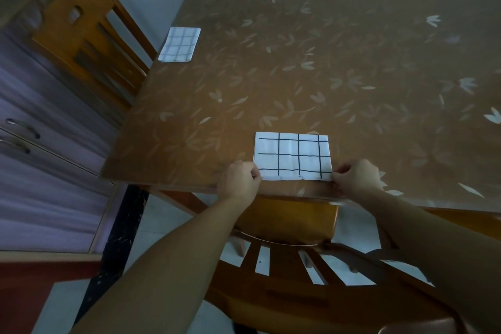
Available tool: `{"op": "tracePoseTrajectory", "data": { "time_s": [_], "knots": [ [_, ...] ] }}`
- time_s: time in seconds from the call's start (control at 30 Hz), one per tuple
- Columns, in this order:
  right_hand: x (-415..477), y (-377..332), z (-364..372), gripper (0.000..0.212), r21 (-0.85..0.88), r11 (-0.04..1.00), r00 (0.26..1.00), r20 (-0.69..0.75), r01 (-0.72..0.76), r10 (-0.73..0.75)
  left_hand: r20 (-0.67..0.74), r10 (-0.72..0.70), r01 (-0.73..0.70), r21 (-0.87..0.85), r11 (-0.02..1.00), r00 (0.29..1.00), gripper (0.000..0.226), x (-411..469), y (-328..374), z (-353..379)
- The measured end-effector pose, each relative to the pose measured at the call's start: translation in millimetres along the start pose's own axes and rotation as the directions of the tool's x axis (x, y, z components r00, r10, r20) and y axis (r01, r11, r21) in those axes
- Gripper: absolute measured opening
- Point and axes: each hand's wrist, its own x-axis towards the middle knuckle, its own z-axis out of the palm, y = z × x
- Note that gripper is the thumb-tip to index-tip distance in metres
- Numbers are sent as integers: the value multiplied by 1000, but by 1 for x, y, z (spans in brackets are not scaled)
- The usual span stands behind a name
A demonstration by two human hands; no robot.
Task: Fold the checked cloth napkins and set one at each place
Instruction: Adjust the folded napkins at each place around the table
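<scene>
Head view: A folded checked napkin [292, 156] lies flat at the near edge of the leaf-patterned table [325, 62], its long axis running left to right along that edge. The left hand [238, 182] pinches its near-left corner and the right hand [357, 179] its near-right corner, fingers curled. The cloth stretches away from both hands, each equally close. A chair [292, 219] sits tucked below this place. A second folded napkin [179, 45] rests well apart at the far-left edge, beside another chair [81, 30]. Nothing lies between the two napkins.
</scene>
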Motion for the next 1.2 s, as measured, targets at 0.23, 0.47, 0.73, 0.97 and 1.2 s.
{"op": "tracePoseTrajectory", "data": {
  "time_s": [0.23,0.47,0.73,0.97,1.2],
  "knots": [
    [-4,-2,3,16,22,999,999,45,-23,22,22,5,-5,-16,1000,1000,7,2,-3,-1],
    [-6,-4,5,21,31,999,999,38,-40,39,31,18,-17,-50,999,999,4,0,-7,-3],
    [-3,-1,2,16,0,997,996,49,-76,76,21,4,-3,-49,999,1000,5,1,-6,3],
    [-2,0,2,16,14,997,994,78,-77,76,27,23,-22,-33,999,999,6,0,-7,5],
    [-3,3,3,20,-8,997,992,103,-73,74,27,19,-17,-47,999,999,5,-3,-5,5]
  ]
}}
